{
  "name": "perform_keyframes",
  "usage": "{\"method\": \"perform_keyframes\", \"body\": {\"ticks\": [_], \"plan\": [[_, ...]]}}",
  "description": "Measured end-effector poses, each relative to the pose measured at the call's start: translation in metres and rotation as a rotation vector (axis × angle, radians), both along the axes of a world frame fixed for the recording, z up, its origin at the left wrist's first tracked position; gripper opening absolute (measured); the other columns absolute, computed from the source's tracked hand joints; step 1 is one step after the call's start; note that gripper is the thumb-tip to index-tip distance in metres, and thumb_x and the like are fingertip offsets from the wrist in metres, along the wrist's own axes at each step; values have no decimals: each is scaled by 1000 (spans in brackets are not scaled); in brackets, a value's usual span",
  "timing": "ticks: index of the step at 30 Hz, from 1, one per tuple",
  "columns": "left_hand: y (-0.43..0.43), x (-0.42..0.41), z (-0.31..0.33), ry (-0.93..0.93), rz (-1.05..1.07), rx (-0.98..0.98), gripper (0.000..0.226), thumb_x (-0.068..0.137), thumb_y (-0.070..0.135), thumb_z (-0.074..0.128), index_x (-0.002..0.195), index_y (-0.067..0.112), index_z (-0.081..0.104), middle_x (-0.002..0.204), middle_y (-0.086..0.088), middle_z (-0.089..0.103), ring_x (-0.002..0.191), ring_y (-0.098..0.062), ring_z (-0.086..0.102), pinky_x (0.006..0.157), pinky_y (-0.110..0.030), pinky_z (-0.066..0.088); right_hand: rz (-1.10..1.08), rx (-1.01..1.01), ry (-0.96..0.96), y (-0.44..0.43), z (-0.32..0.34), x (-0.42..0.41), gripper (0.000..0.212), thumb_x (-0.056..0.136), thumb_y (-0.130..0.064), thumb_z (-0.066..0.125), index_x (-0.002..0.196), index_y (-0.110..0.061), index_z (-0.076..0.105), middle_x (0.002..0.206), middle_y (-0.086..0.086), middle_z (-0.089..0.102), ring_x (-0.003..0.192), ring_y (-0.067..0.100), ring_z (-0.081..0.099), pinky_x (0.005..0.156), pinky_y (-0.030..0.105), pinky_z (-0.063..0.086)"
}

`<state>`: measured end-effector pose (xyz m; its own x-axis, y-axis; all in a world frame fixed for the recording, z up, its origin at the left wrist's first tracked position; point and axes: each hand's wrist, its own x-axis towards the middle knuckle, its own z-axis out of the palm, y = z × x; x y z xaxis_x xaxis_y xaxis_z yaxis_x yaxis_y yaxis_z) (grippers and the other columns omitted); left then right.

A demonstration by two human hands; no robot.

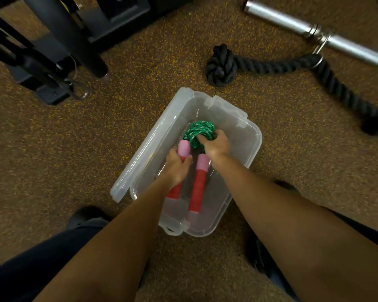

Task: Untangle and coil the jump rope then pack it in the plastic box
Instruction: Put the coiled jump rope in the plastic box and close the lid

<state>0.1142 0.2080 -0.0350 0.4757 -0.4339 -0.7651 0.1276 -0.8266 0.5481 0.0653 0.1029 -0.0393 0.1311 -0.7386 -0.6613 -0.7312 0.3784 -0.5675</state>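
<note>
A clear plastic box point(252, 149) stands open on the floor in the middle of the head view, its lid point(140, 153) hinged out to the left. Inside it lies the jump rope: a green coil point(200, 129) at the far end and two red and pink handles side by side. My left hand point(177, 168) is closed around the left handle point(182, 149). The right handle point(198, 184) lies free on the box bottom. My right hand point(215, 142) grips the near side of the green coil, fingers pressed into it.
A thick black knotted rope point(223, 64) with a metal bar point(314, 32) lies on the speckled floor beyond the box, to the right. Black gym machine parts point(52, 46) stand at the upper left. My knees and shoes flank the box at the bottom.
</note>
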Motion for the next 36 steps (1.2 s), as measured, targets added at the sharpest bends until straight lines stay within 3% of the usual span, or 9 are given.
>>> {"method": "perform_keyframes", "body": {"ticks": [4,12,18,20,22,24,26,28,36], "plan": [[-1,4,4,-22,-170,105,66,91,15,44,148,8,11,146,-22,22,136,-35,26,109,-37,23,30,-117,95,24,7,-7,54,83,-18,66,127,2,42,133,23,45,122,37,46,102,38,36],[18,4,11,-285,-464,138,82,87,29,55,150,14,5,145,-21,31,133,-38,33,108,-47,30,206,-46,281,79,19,-21,36,98,-31,30,132,-18,31,123,19,51,107,37,55,85,41,44],[23,5,14,-326,-509,128,78,86,12,59,149,21,13,141,-22,34,127,-40,40,105,-45,34,102,-85,211,63,15,-21,60,90,-7,50,142,-10,19,133,22,44,117,40,50,97,47,44],[20,8,11,-365,-522,142,71,85,7,58,145,16,22,137,-23,38,123,-41,43,98,-46,38,99,-11,206,59,13,-23,56,90,-5,50,138,-9,22,132,22,48,114,38,53,93,31,48],[17,9,10,-390,-563,161,57,83,6,59,132,7,31,128,-24,46,116,-41,48,91,-45,40,117,70,186,54,9,-27,45,95,-6,43,137,-5,27,128,20,52,110,33,56,61,-2,41],[13,9,11,-404,-602,188,50,83,7,60,125,4,34,124,-24,49,113,-41,51,89,-45,42,163,117,203,52,10,-29,41,98,-8,40,137,-2,30,130,21,51,112,32,54,44,-5,33],[9,9,17,-422,-629,213,45,85,7,57,124,5,34,125,-23,49,115,-40,51,91,-43,42,120,154,228,48,10,-27,48,94,-9,49,137,-1,27,133,21,50,117,33,52,59,-2,42],[8,8,24,-425,-631,235,41,88,7,52,125,3,35,127,-22,48,117,-38,50,94,-42,42,144,133,309,47,18,-19,63,88,-15,60,137,-3,23,136,23,46,121,37,50,92,31,47],[-27,37,144,-259,-851,99,26,93,10,42,113,0,55,107,-17,64,96,-32,61,72,-30,44,327,-131,242,24,66,6,46,94,-28,46,127,1,35,130,26,47,119,40,49,92,42,42]]}}
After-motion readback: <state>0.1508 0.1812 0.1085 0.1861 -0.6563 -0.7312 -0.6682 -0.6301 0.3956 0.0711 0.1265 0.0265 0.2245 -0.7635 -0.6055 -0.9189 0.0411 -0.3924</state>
